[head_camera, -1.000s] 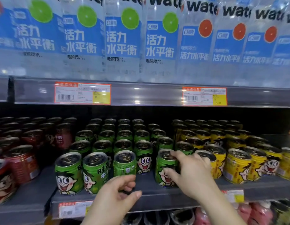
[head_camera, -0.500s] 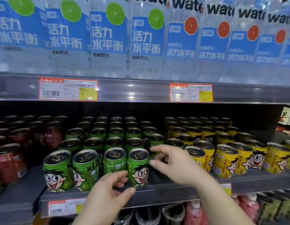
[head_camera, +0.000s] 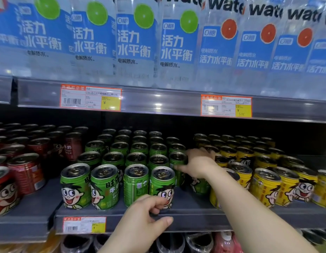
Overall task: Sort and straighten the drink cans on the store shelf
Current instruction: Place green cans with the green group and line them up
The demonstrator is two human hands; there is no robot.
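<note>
Gripping a green can (head_camera: pixel 177 159), the right hand (head_camera: pixel 198 164) curls around it.

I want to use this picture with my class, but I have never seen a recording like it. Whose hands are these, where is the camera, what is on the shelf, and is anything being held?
There is no machine here: a person wears a wide-angle camera on the head, looking forward and down at their own two bare hands.

The shelf carries small drink cans in colour blocks: red cans on the left, green cans in the middle, yellow cans on the right. Water bottles stand on the shelf above.

The right hand reaches in and grips a green can in the second row. The left hand rests at the shelf's front edge, fingers loosely curled, holding nothing.
</note>
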